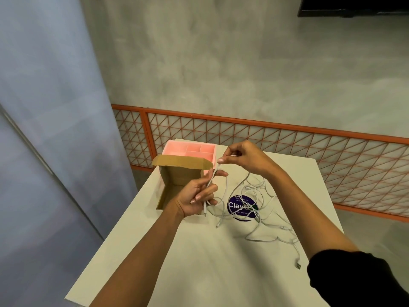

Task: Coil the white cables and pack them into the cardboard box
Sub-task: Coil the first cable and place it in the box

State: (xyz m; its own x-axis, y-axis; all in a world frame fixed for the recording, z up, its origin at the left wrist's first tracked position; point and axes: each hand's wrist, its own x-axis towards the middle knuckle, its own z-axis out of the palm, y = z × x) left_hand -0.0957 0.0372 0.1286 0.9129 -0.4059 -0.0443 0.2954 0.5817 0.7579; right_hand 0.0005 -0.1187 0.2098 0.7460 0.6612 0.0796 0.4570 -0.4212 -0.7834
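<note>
A tangle of white cables (259, 209) lies on the white table (199, 258), right of centre. My left hand (195, 199) grips one cable near its end, and the plug hangs just below my fingers. My right hand (241, 157), raised above the table, pinches the same cable higher up, so a short length runs between both hands. The open cardboard box (177, 178) stands at the table's far left, lid flap (181, 161) up, just behind my left hand.
A pink divided organiser (192, 150) stands behind the box at the table's far edge. A round purple sticker (240, 207) lies under the cables. A USB plug (298, 265) rests near the table's right edge. An orange lattice railing (287, 147) runs beyond.
</note>
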